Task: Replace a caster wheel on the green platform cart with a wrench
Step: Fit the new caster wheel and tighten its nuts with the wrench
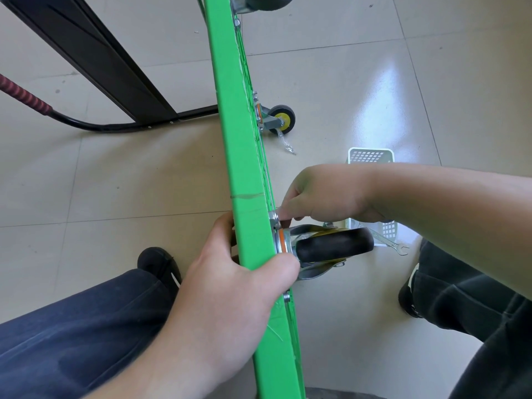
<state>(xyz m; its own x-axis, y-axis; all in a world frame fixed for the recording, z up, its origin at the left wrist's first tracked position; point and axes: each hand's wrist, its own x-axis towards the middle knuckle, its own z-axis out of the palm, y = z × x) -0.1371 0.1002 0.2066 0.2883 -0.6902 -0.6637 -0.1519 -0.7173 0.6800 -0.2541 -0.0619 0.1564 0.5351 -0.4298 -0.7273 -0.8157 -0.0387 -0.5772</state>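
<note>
Against the underside of the green platform cart [244,174], which stands on its long edge on the floor, I find the caster wheel [335,244] seated by its mounting plate, wheel pointing away from the deck towards my right. My right hand [325,194] sits directly above that caster, fingertips pinched on what I judge to be a nut or bolt at the upper corner of the plate; the fastener itself is too small to identify. My left hand [230,272] grips the cart's edge just below the caster, fingers curled over the deck and thumb pressed beside the plate, steadying it.

The wrench [388,241] lies on the floor beyond the caster, on the far side from the cart, its long axis running diagonally away with the open jaw outermost. It rests against a white perforated basket [371,156]. The right hand is plainly the nearer one to it.

The caster shows a black tread, a grey metal fork and an orange ring at the swivel. A second caster [280,119], yellow-hubbed, sits further up the cart.

I judge the fastener is being worked by finger, with the wrench to follow.
</note>
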